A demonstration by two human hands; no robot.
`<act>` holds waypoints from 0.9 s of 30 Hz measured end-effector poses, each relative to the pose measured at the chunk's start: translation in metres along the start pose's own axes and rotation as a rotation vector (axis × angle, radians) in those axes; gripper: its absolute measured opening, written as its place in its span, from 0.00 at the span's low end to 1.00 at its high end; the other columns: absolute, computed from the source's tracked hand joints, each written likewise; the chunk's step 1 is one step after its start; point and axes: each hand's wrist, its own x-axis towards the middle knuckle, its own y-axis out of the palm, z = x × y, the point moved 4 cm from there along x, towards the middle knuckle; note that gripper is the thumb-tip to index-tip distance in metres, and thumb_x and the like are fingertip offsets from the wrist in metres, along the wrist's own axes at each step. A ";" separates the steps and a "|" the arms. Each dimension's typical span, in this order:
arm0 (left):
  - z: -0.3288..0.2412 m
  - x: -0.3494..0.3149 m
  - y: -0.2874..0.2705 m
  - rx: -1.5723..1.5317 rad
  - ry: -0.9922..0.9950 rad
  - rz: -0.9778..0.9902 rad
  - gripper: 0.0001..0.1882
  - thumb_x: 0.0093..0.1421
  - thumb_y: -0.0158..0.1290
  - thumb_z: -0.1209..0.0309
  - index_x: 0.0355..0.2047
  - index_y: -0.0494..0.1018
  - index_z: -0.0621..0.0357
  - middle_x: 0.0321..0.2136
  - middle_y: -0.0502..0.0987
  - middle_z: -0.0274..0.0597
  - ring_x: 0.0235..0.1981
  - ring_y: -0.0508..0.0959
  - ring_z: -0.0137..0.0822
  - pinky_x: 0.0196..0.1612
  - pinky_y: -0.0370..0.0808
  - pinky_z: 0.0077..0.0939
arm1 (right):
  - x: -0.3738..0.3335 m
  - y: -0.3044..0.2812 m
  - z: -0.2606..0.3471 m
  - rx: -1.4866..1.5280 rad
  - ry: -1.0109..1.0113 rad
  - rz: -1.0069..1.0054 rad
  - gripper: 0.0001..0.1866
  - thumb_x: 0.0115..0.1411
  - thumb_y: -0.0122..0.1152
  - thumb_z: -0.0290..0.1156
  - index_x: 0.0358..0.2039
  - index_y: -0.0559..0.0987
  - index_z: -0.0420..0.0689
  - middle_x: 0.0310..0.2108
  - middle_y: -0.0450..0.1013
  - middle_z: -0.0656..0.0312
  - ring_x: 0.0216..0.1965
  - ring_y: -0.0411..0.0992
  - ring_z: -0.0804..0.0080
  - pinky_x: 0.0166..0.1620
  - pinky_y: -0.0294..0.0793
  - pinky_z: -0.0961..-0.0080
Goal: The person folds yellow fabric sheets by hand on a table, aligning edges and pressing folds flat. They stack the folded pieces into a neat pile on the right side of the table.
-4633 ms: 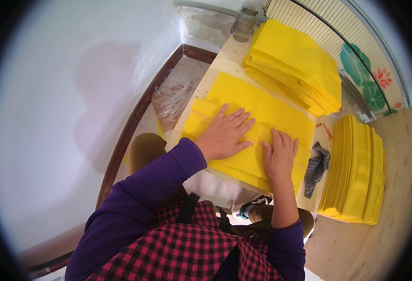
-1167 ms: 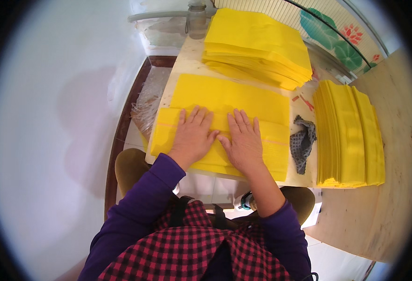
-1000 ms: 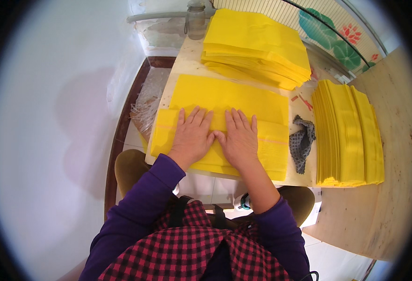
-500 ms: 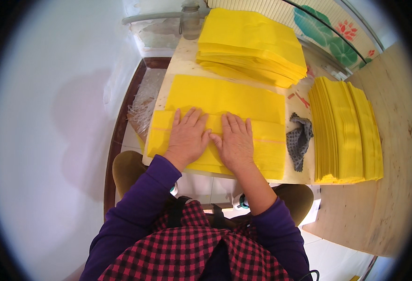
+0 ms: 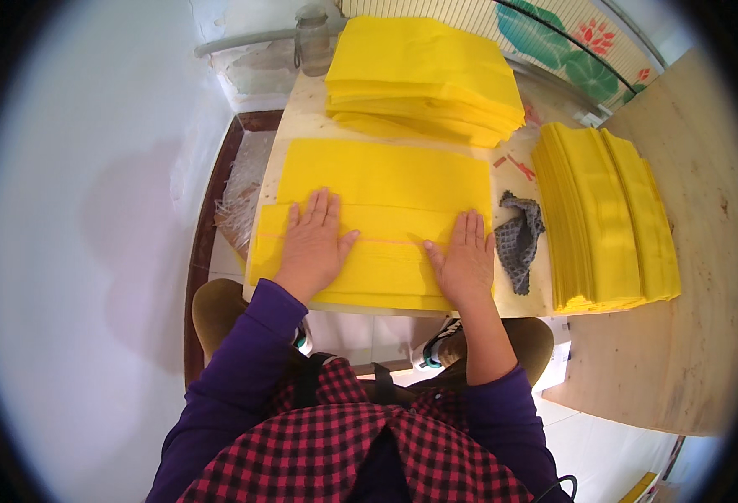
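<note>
In front of me on the wooden table lies a flat yellow fabric piece point(image 5: 385, 168), its near part covered by a folded yellow layer point(image 5: 377, 272) with a thin orange line across it. My left hand point(image 5: 312, 245) presses flat on the left part of this layer, fingers stretched out and thumb apart. On the right part rests my right hand point(image 5: 467, 258), also flat, with its fingers pointing away from me and its thumb spread inward. Neither hand grips anything. What lies under the palms is hidden.
A tall stack of yellow fabric point(image 5: 423, 71) stands at the back, with another stack point(image 5: 608, 218) at the right. Between that stack and my work lies a crumpled grey cloth point(image 5: 520, 243). A glass jar point(image 5: 313, 42) stands at the far left corner. Red scraps point(image 5: 521, 168) lie nearby.
My hands have moved apart: the right hand slid right toward the fabric's right edge, the left stayed on the left part. The whole view has shifted slightly.
</note>
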 end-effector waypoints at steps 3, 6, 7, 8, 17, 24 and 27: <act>0.011 -0.001 0.002 0.023 -0.080 0.021 0.38 0.66 0.38 0.49 0.65 0.51 0.68 0.67 0.50 0.55 0.69 0.48 0.45 0.68 0.41 0.47 | 0.000 0.001 -0.005 -0.012 0.015 -0.008 0.46 0.62 0.40 0.61 0.66 0.51 0.33 0.69 0.45 0.46 0.71 0.39 0.58 0.69 0.35 0.56; 0.033 -0.012 -0.002 0.001 -0.172 0.042 0.39 0.66 0.37 0.48 0.65 0.48 0.68 0.67 0.49 0.55 0.69 0.47 0.45 0.68 0.41 0.48 | -0.002 0.000 -0.003 0.003 0.007 -0.041 0.45 0.63 0.39 0.60 0.65 0.52 0.31 0.68 0.47 0.44 0.70 0.42 0.55 0.68 0.38 0.54; 0.040 -0.016 -0.005 -0.012 -0.200 0.041 0.39 0.66 0.37 0.48 0.66 0.48 0.68 0.67 0.49 0.55 0.69 0.47 0.45 0.68 0.41 0.49 | -0.003 -0.001 -0.002 0.013 0.004 -0.061 0.44 0.64 0.39 0.59 0.64 0.53 0.31 0.67 0.48 0.43 0.70 0.43 0.54 0.68 0.39 0.54; 0.046 -0.018 -0.009 -0.024 -0.226 0.039 0.39 0.66 0.36 0.48 0.66 0.48 0.68 0.67 0.48 0.55 0.70 0.46 0.46 0.68 0.41 0.49 | -0.003 -0.002 -0.002 0.016 -0.003 -0.066 0.44 0.64 0.39 0.59 0.64 0.53 0.31 0.67 0.48 0.43 0.70 0.43 0.54 0.68 0.39 0.53; -0.003 -0.008 -0.044 0.035 -0.067 -0.049 0.33 0.66 0.40 0.53 0.63 0.55 0.65 0.65 0.54 0.53 0.68 0.51 0.45 0.68 0.43 0.48 | -0.005 0.002 -0.003 0.037 0.007 -0.066 0.46 0.63 0.39 0.61 0.65 0.51 0.32 0.68 0.46 0.46 0.70 0.42 0.57 0.69 0.37 0.53; -0.084 0.011 -0.001 -0.167 0.061 0.070 0.36 0.66 0.37 0.49 0.66 0.50 0.64 0.68 0.50 0.49 0.70 0.47 0.41 0.68 0.41 0.47 | -0.003 0.007 -0.007 0.055 0.013 -0.065 0.45 0.64 0.38 0.60 0.65 0.51 0.32 0.68 0.45 0.45 0.70 0.41 0.56 0.68 0.36 0.53; -0.048 0.003 0.005 -0.038 -0.044 0.067 0.39 0.65 0.37 0.47 0.66 0.49 0.64 0.68 0.49 0.48 0.70 0.46 0.41 0.69 0.39 0.47 | -0.005 0.009 -0.009 0.067 0.031 -0.038 0.45 0.63 0.38 0.60 0.66 0.51 0.32 0.69 0.44 0.45 0.71 0.39 0.57 0.69 0.34 0.54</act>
